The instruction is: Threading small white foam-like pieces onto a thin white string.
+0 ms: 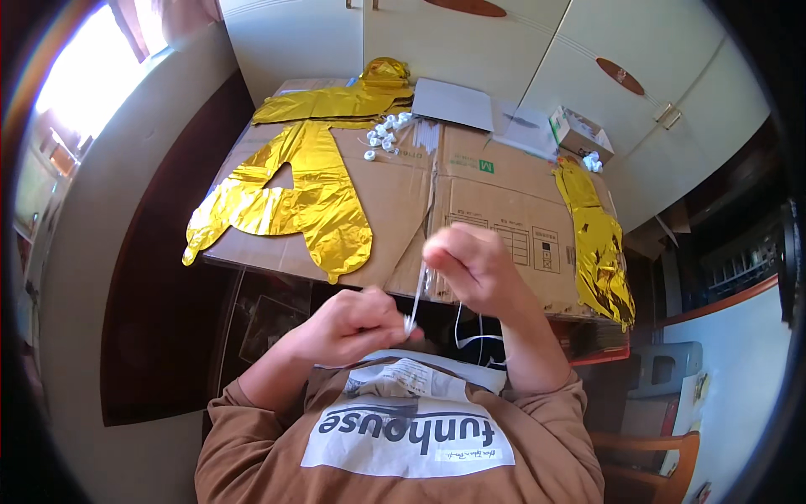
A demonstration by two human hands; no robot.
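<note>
A thin white ribbon (419, 290) runs taut between my two hands, above my lap at the table's near edge. My left hand (357, 323) is closed, with a small white bundle of the ribbon wound at its fingertips. Higher and to the right, my right hand (472, 265) is closed in a pinch on the ribbon, slightly blurred. A loose white length (480, 338) hangs below my right wrist. Several small white ribbon coils (382, 137) lie in a cluster at the far middle of the table. Left of my hands lies a flat gold A-shaped foil balloon (323, 197).
Flattened cardboard (504, 189) covers the table. More gold foil balloons lie at the back left (327, 104) and along the right edge (598, 252). A grey-white sheet (453, 104) and a small open box (579, 133) stand by the cabinets. A wooden chair (684, 458) is at lower right.
</note>
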